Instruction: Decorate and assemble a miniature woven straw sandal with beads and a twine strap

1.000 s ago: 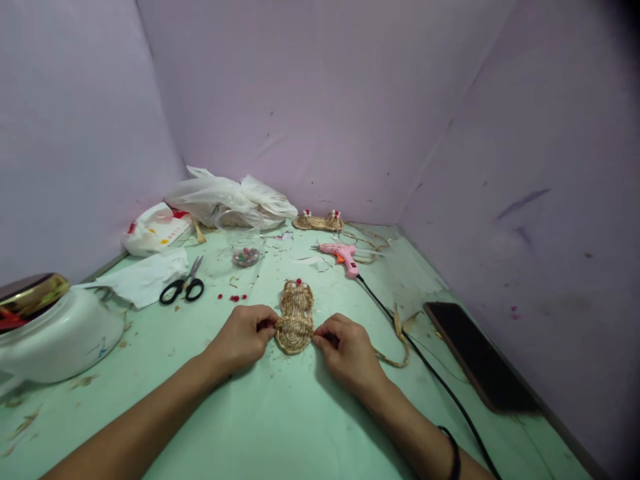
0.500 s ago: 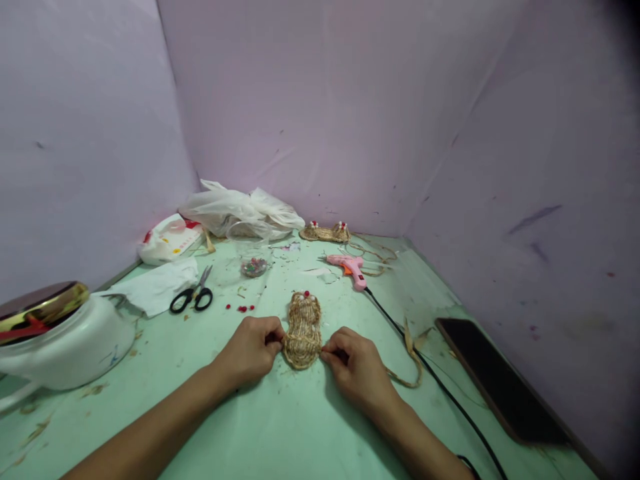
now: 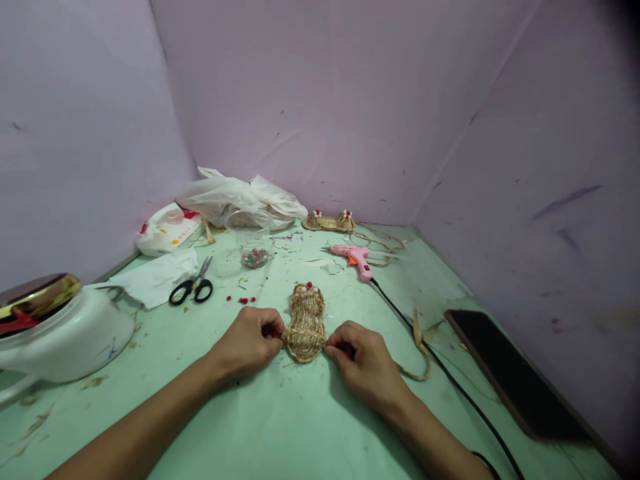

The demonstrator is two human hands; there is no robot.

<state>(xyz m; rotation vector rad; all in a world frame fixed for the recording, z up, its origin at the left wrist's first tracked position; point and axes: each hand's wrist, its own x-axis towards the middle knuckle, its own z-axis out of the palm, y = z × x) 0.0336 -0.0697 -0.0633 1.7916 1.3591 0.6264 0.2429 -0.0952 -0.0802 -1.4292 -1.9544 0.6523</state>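
Note:
On the table before me lies a small sole-shaped piece of coiled jute rope (image 3: 307, 310), with a red bead (image 3: 309, 285) and white beads at its far end. A jute strand (image 3: 304, 332) crosses its near part. My left hand (image 3: 253, 341) is closed in a pinch on the strand at the left edge. At the right edge my right hand (image 3: 364, 363) pinches the strand's other side, fingertips against the sole. A rope tail (image 3: 417, 378) curls out behind the right hand. What lies inside both pinches is mostly hidden.
Left: scissors (image 3: 195, 288), loose red beads (image 3: 243, 301), a cup of beads (image 3: 255, 257), a white pot (image 3: 75, 340). Behind: a plastic bag (image 3: 240, 203) and another beaded jute piece (image 3: 329, 223). Right: a pink glue gun (image 3: 356, 259), its black cord (image 3: 450, 380), a phone (image 3: 510, 373).
The view has shifted slightly. Both hands keep their pinches at the sides of the jute sole, and the strand across it stays in about the same place.

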